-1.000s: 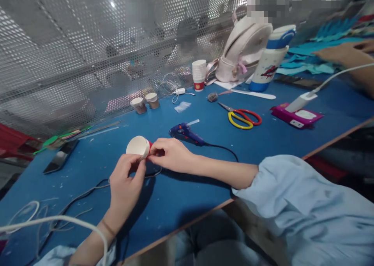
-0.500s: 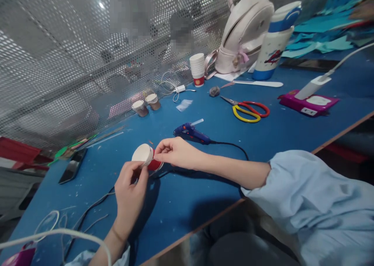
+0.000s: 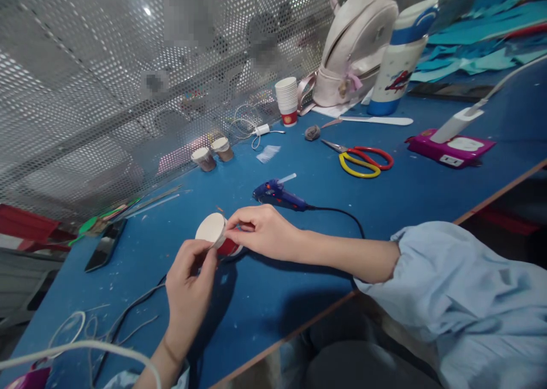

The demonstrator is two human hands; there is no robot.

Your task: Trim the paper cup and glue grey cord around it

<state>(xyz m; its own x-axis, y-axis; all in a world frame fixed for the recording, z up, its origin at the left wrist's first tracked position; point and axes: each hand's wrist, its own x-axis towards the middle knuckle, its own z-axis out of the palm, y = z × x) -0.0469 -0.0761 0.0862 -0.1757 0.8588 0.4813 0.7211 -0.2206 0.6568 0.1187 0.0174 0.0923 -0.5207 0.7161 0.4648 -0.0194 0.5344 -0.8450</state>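
Note:
A small red and white paper cup [image 3: 211,227] with a flat whitish round top stands tilted toward me on the blue table. At its near edge, the thumb and fingers of my left hand [image 3: 190,278] are pinched on the rim. My right hand [image 3: 262,230] reaches in from the right, with thumb and index finger pressed together against the cup's side just under the top. What lies between those right fingertips is too small to make out. Just behind my right hand lies a blue glue gun [image 3: 280,195] with a clear glue stick in its back.
Beyond are scissors [image 3: 363,160], a stack of paper cups [image 3: 286,98], two covered cups [image 3: 203,159], a bottle [image 3: 397,64] and a backpack [image 3: 354,53]. A purple power strip [image 3: 453,148] sits right; a phone [image 3: 106,245] and cables lie left. Perforated metal panels border the back.
My right hand has shifted slightly down and still pinches at the cup's side. The cup has turned a little, showing more of its red side. My left hand has barely moved.

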